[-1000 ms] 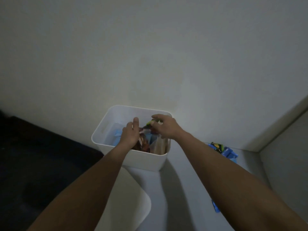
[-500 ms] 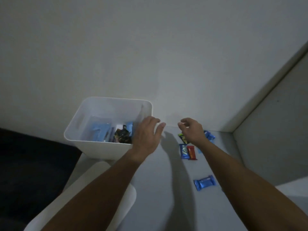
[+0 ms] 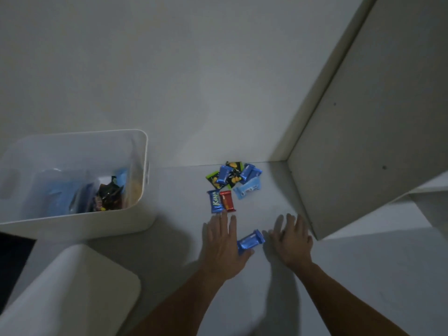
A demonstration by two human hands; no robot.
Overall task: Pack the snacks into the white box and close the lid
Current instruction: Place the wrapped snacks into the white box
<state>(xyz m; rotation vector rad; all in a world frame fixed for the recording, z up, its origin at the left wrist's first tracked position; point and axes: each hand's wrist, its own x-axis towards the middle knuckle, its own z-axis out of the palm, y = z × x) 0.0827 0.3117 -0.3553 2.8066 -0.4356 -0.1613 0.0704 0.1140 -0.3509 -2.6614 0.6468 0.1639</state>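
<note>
The white box [image 3: 143, 151] stands open at the left with several snack packets inside. Its white lid [image 3: 72, 287] lies off the box at the lower left. A blue snack bar [image 3: 251, 240] lies on the table between my hands. My left hand [image 3: 221, 243] rests flat with fingers spread, its thumb side touching that bar. My right hand [image 3: 291, 238] is flat and open just right of it. Beyond my left fingertips lie a blue bar [image 3: 214, 202] and a red bar [image 3: 228, 201]. A pile of blue and green-black packets [image 3: 236, 175] sits farther back.
A white wall rises behind the table. A white upright panel [image 3: 363, 141] closes off the right side, close to my right hand. Dark floor [image 3: 12, 253] shows at the left edge below the box.
Both hands left the box and came down right onto the table, on either side of the lone blue bar. The view swung right, so the box now sits far left.
</note>
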